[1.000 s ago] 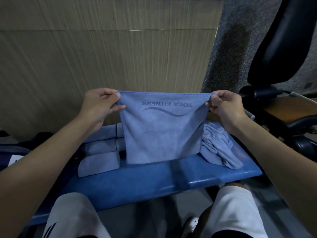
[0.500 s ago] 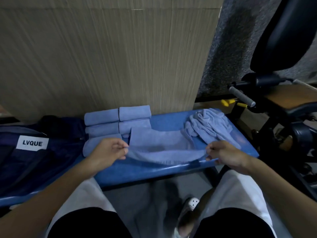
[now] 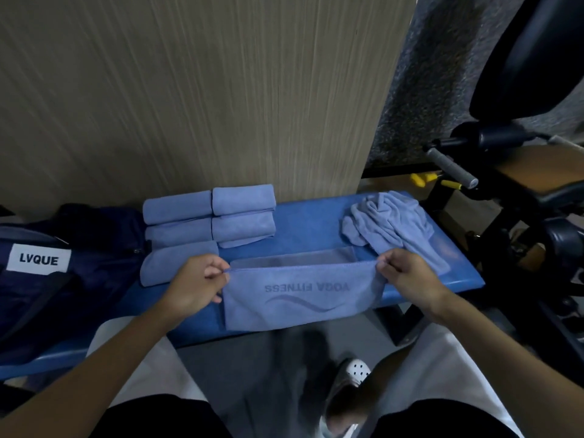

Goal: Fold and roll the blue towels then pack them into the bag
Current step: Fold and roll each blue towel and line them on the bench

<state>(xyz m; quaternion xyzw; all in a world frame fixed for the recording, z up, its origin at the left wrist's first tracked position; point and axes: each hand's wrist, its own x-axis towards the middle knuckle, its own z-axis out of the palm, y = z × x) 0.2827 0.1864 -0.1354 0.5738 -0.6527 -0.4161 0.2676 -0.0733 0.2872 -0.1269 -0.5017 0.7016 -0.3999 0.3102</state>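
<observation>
A blue towel printed "YOGA FITNESS" lies across the front of the blue bench, its near part draped over the bench edge. My left hand pinches its left corner and my right hand pinches its right corner, holding a folded edge just above the bench. Several rolled blue towels are stacked at the back left of the bench. A crumpled blue towel lies at the back right. The dark navy bag with an "LVQUE" label sits at the left end.
A wood-grain wall panel rises right behind the bench. Black exercise equipment with a grey handle and a padded seat stands to the right. My knees in white shorts and a white shoe are below the bench edge.
The towel came down from being held up in the air onto the bench. My hands then drew its folded edge toward me, so the printed side now hangs over the front edge.
</observation>
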